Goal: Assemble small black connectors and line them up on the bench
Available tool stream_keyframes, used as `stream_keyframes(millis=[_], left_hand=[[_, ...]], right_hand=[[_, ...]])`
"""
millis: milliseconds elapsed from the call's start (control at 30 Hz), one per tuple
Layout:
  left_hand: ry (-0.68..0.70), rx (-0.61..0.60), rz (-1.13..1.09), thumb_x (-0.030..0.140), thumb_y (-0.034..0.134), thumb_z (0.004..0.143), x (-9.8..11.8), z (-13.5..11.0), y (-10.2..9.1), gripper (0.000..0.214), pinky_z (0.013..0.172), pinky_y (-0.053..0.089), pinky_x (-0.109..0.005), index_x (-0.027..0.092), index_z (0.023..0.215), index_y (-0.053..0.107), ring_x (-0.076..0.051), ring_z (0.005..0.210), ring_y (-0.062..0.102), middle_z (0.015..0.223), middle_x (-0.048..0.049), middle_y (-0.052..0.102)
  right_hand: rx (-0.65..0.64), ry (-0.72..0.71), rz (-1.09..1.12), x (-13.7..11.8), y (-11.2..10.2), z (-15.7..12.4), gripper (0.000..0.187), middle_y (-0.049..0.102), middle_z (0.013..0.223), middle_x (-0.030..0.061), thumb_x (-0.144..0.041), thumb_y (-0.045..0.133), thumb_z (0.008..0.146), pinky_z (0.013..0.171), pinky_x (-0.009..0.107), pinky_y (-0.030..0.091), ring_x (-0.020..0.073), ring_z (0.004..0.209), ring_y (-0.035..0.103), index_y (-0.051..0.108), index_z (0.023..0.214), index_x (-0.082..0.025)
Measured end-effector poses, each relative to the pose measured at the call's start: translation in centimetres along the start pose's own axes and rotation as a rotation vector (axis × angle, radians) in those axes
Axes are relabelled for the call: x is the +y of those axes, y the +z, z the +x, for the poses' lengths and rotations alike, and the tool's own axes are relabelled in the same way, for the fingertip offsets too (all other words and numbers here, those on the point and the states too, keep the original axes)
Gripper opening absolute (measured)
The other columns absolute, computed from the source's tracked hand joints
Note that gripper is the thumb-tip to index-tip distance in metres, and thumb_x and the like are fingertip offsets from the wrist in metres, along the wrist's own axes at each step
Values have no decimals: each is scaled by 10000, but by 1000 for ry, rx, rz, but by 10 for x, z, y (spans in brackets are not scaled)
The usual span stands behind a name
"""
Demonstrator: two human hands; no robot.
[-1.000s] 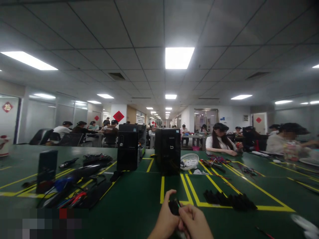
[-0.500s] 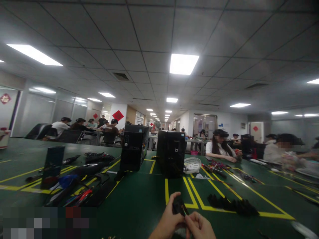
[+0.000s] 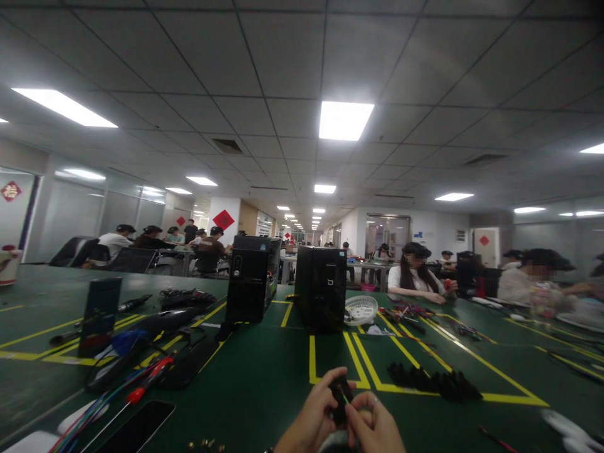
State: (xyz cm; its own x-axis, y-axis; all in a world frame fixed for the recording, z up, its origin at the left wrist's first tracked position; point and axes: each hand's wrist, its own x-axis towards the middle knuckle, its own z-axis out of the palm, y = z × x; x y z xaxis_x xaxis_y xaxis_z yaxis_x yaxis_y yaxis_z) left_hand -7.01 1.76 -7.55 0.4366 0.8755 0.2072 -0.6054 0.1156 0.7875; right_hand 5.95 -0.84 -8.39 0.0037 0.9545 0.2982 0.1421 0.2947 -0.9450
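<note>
At the near edge of the green table [image 3: 264,377], low in the middle of the view, both hands meet around a small black part [image 3: 340,397]. The left hand [image 3: 314,418] pinches it from the left side with thumb and fingers closed on it; the right hand [image 3: 375,428] closes in from the right, its fingertips at the part's lower right, where a thin pale sliver shows (a pin or wire end, too small to tell). The part stands with its long axis roughly upright, tilted slightly away, and lies between the two hands, a little nearer the left. Just beyond and to the right lies a row of black pieces [image 3: 434,380] along the yellow tape lines [image 3: 358,371]. Farther off stand two black computer towers [image 3: 321,288] and a white basket [image 3: 361,309]; cables and tools [image 3: 141,371] lie to the left.
</note>
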Motion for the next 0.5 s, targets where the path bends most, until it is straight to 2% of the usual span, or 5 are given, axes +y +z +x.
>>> stream_keyframes(millis=[200,500], left_hand=[[12,4,-30,158,487,565,-1,0,-1,643,751,441,-415,177,1207,473,-284,957,590,1131,-139,589],[-4,49,-13,172,536,530,2,-1,7,655,723,441,-403,158,1182,465,-301,943,593,1137,-151,571]], right_hand=[[23,-7,-44,2,1,-2,356,534,396,-48,-568,541,719,370,218,217,86,327,372,459,688,-223],[72,-52,-134,11,-1,2,344,557,390,-32,-564,523,716,436,232,334,131,381,482,460,657,-231]])
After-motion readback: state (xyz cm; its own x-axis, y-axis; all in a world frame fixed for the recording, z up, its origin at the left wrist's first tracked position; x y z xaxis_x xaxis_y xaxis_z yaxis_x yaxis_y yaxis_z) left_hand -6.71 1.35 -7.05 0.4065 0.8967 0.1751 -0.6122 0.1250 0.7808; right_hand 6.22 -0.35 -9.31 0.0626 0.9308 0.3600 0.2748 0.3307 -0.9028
